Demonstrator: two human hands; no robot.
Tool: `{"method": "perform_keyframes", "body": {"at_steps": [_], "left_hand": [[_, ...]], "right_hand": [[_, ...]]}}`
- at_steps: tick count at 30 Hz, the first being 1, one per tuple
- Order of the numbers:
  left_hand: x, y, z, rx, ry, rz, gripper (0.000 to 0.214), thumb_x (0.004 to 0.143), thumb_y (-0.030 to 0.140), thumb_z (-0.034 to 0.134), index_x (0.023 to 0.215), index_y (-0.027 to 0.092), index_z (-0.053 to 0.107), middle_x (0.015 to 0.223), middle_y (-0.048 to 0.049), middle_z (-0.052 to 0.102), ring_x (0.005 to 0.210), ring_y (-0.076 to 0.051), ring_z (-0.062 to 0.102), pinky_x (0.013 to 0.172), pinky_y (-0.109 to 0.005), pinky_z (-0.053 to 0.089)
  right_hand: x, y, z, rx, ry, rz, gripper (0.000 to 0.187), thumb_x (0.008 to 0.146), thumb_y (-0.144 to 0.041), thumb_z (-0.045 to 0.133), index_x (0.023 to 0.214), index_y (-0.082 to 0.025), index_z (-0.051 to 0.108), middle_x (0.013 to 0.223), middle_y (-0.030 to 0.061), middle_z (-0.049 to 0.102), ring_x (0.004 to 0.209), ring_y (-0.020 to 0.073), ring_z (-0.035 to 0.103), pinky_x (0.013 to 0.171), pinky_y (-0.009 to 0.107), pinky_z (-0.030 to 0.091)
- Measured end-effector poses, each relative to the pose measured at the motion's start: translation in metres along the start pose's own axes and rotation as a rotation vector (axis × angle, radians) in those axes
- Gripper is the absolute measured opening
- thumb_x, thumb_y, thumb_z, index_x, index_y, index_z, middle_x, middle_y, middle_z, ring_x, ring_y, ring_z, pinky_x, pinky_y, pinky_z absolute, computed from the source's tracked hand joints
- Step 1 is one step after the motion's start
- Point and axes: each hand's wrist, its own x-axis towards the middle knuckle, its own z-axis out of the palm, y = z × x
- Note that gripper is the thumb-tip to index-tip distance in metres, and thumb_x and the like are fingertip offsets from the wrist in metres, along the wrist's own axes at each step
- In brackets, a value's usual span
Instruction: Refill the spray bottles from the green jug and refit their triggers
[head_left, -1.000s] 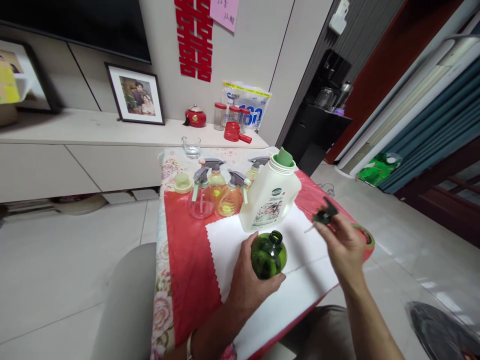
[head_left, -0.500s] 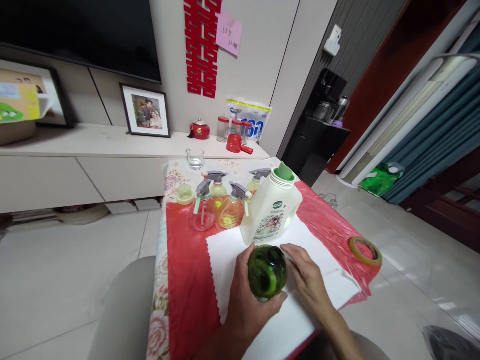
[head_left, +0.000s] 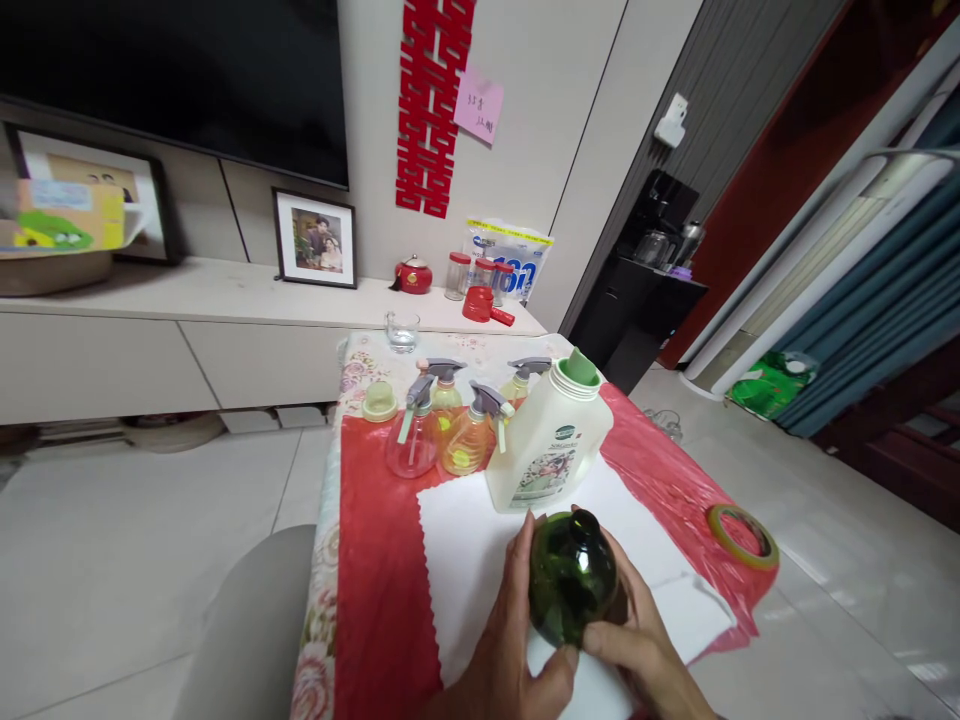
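My left hand (head_left: 517,640) is wrapped round a round green spray bottle (head_left: 571,578) and holds it above the white cloth (head_left: 465,540). My right hand (head_left: 637,640) closes on the bottle's right side from below. The bottle's neck points away from me, toward a large white jug (head_left: 551,440) with a green funnel in its mouth. Whether the dark spray head is still in my right hand is hidden behind the bottle.
Three small spray bottles (head_left: 450,430) stand behind the jug on the red table cover (head_left: 375,560). A roll of tape (head_left: 742,535) lies at the right edge. A glass (head_left: 402,330) and a small lid (head_left: 379,402) sit farther back. A grey chair (head_left: 255,620) is at my left.
My right hand, which held a dark spray head off to the right, has come in to the green bottle. The bottle has tipped and moved closer to me. The camera has tilted upward.
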Motion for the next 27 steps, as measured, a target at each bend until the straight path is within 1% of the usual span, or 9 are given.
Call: {"method": "perform_keyframes", "body": {"at_steps": [2, 4, 6, 8, 12, 15, 19, 23, 27], "left_hand": [[0.001, 0.004, -0.002, 0.046, -0.011, -0.030, 0.105, 0.069, 0.005, 0.061, 0.160, 0.028, 0.014, 0.167, -0.0070, 0.023, 0.152, -0.035, 0.027, 0.125, -0.051, 0.028], [0.002, 0.006, -0.002, 0.089, -0.001, -0.066, 0.105, 0.065, 0.004, 0.059, 0.159, 0.030, 0.018, 0.164, -0.0083, 0.029, 0.144, -0.035, 0.038, 0.120, -0.054, 0.034], [0.004, 0.007, -0.002, 0.104, 0.008, -0.072, 0.102, 0.064, 0.003, 0.057, 0.157, 0.030, 0.024, 0.157, -0.0104, 0.035, 0.133, -0.034, 0.049, 0.111, -0.054, 0.043], [0.006, 0.006, 0.000, 0.096, 0.004, -0.047, 0.099, 0.063, 0.002, 0.054, 0.154, 0.031, 0.029, 0.151, -0.0106, 0.040, 0.123, -0.030, 0.054, 0.102, -0.050, 0.049], [0.009, 0.003, 0.002, 0.069, -0.015, -0.014, 0.094, 0.062, 0.000, 0.052, 0.148, 0.034, 0.038, 0.145, -0.0083, 0.044, 0.111, -0.024, 0.058, 0.091, -0.040, 0.053], [0.010, 0.000, 0.003, 0.057, -0.001, -0.022, 0.088, 0.064, -0.001, 0.052, 0.145, 0.034, 0.041, 0.141, -0.0080, 0.047, 0.103, -0.021, 0.061, 0.086, -0.036, 0.054], [0.012, -0.005, 0.003, 0.044, -0.026, -0.034, 0.085, 0.064, 0.000, 0.053, 0.141, 0.033, 0.045, 0.140, -0.0085, 0.048, 0.098, -0.019, 0.063, 0.079, -0.033, 0.054], [0.013, -0.010, 0.004, 0.030, -0.043, -0.037, 0.082, 0.063, 0.000, 0.053, 0.138, 0.032, 0.047, 0.140, -0.0092, 0.048, 0.093, -0.017, 0.065, 0.073, -0.029, 0.053], [0.013, -0.013, 0.005, 0.029, -0.034, -0.028, 0.078, 0.065, 0.000, 0.054, 0.136, 0.031, 0.049, 0.140, -0.0100, 0.049, 0.089, -0.016, 0.065, 0.070, -0.028, 0.052]], "right_hand": [[0.003, -0.010, -0.009, -0.047, 0.042, -0.038, 0.103, 0.057, -0.039, 0.089, 0.148, -0.025, 0.043, 0.150, 0.0134, 0.050, 0.138, 0.0367, 0.046, 0.115, 0.051, 0.040], [0.009, -0.025, -0.021, -0.127, 0.078, -0.112, 0.097, 0.062, -0.039, 0.087, 0.148, -0.027, 0.043, 0.149, 0.0127, 0.051, 0.137, 0.0360, 0.048, 0.114, 0.054, 0.041], [0.020, -0.046, -0.033, -0.245, 0.113, -0.219, 0.093, 0.064, -0.038, 0.086, 0.147, -0.027, 0.044, 0.148, 0.0135, 0.052, 0.134, 0.0361, 0.051, 0.111, 0.055, 0.044], [0.034, -0.073, -0.042, -0.396, 0.176, -0.328, 0.087, 0.067, -0.038, 0.085, 0.144, -0.025, 0.048, 0.145, 0.0143, 0.054, 0.131, 0.0359, 0.054, 0.108, 0.054, 0.047], [0.064, -0.126, -0.042, -0.648, 0.237, -0.374, 0.092, 0.064, -0.040, 0.088, 0.145, -0.026, 0.046, 0.141, 0.0130, 0.058, 0.122, 0.0334, 0.061, 0.098, 0.047, 0.056], [0.082, -0.156, -0.035, -0.827, 0.287, -0.392, 0.095, 0.060, -0.043, 0.089, 0.144, -0.024, 0.048, 0.134, 0.0135, 0.062, 0.113, 0.0325, 0.066, 0.089, 0.045, 0.060], [0.100, -0.178, -0.034, -1.134, 0.307, -0.479, 0.093, 0.063, -0.049, 0.086, 0.144, -0.023, 0.050, 0.125, 0.0123, 0.067, 0.105, 0.0311, 0.068, 0.087, 0.046, 0.059], [0.111, -0.190, -0.037, -1.444, 0.252, -0.596, 0.088, 0.066, -0.052, 0.082, 0.142, -0.022, 0.050, 0.131, 0.0130, 0.063, 0.112, 0.0332, 0.064, 0.093, 0.050, 0.054], [0.115, -0.202, -0.037, -1.599, 0.175, -0.664, 0.084, 0.069, -0.048, 0.080, 0.143, -0.024, 0.049, 0.128, 0.0124, 0.063, 0.112, 0.0336, 0.062, 0.091, 0.051, 0.054]]}}
